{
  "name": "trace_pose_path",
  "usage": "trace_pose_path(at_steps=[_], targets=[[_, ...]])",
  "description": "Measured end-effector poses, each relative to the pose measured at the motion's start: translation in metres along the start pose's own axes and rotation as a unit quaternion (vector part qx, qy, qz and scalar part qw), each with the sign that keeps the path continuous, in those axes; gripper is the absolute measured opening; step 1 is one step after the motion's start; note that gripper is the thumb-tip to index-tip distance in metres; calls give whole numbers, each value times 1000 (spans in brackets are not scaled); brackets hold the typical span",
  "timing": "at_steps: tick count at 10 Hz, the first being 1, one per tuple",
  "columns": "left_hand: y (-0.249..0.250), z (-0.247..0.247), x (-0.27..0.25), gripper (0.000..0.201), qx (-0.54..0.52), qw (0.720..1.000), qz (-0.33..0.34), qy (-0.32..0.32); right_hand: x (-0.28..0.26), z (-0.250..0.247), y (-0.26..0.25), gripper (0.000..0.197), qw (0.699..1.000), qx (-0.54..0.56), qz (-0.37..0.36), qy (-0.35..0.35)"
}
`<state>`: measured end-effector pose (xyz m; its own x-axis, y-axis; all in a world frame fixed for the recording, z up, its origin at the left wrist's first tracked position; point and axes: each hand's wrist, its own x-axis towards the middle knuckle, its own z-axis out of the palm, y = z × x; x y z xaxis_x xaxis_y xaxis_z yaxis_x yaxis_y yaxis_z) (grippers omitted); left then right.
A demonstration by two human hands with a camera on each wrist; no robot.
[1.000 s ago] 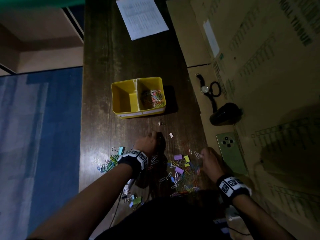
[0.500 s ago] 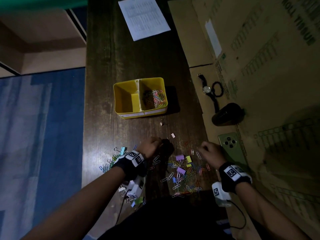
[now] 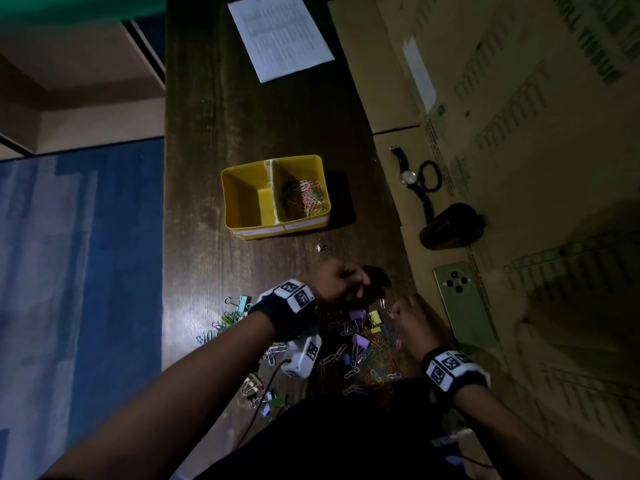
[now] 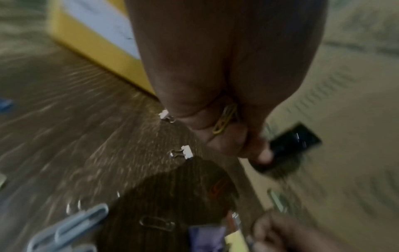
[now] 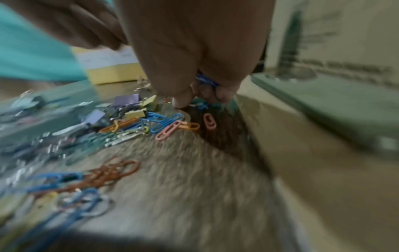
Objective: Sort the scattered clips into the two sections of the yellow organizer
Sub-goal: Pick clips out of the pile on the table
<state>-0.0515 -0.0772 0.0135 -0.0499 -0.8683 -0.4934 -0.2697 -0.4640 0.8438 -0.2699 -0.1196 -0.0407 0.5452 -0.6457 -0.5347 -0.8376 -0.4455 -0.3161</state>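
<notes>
The yellow organizer (image 3: 242,188) stands mid-table; its right section holds coloured paper clips (image 3: 306,197), its left section looks bare. Scattered paper clips and binder clips (image 3: 360,336) lie near the table's front edge. My left hand (image 3: 341,280) hovers just behind that pile, fingers curled round yellow paper clips (image 4: 224,120). My right hand (image 3: 410,315) sits low at the pile's right side, gripping blue paper clips (image 5: 206,80) in its curled fingers. A small white binder clip (image 4: 186,152) lies under the left hand; another (image 3: 321,245) lies closer to the organizer.
Flat cardboard (image 3: 519,133) covers the table's right side, carrying a wristwatch (image 3: 408,176), a black hair tie (image 3: 431,174), a black pouch (image 3: 450,226) and a green phone (image 3: 464,303). A printed sheet (image 3: 280,32) lies far back. More clips (image 3: 225,322) lie left of my left wrist.
My right hand has slid forward and left along the pile's right edge, nearer the left hand. The left hand shifted slightly right, still curled.
</notes>
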Motion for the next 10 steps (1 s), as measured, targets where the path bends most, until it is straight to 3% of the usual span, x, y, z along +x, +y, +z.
trace_pose_path(at_steps=[1,2,3,4,5,6,7,8,9,10], targets=[[6,7,13,21,193,981,-23,21,3,4,4,26,1000,-7,2,-26],[19,18,18,30,360,932,-12,33,-1,4,7,29,998,14,52,-21],[22,30,28,45,443,897,7,6,-7,-2,13,45,1000,0,6,-7],[16,41,37,50,460,888,-5,-5,-14,-10,15,32,996,43,-3,80],[12,50,38,47,444,896,-3,-9,-16,-14,23,39,971,217,17,98],[3,54,39,42,476,879,-23,-14,-18,-19,32,20,930,339,94,107],[-1,57,41,37,500,865,-40,-25,-17,-25,36,22,847,503,154,81],[3,55,42,37,509,858,-56,-44,-16,-26,43,29,813,554,170,53],[-1,52,45,54,524,849,-22,-65,-17,-25,42,33,862,483,148,39],[-3,47,43,57,494,866,-16,-69,-11,-18,39,29,960,255,95,68]])
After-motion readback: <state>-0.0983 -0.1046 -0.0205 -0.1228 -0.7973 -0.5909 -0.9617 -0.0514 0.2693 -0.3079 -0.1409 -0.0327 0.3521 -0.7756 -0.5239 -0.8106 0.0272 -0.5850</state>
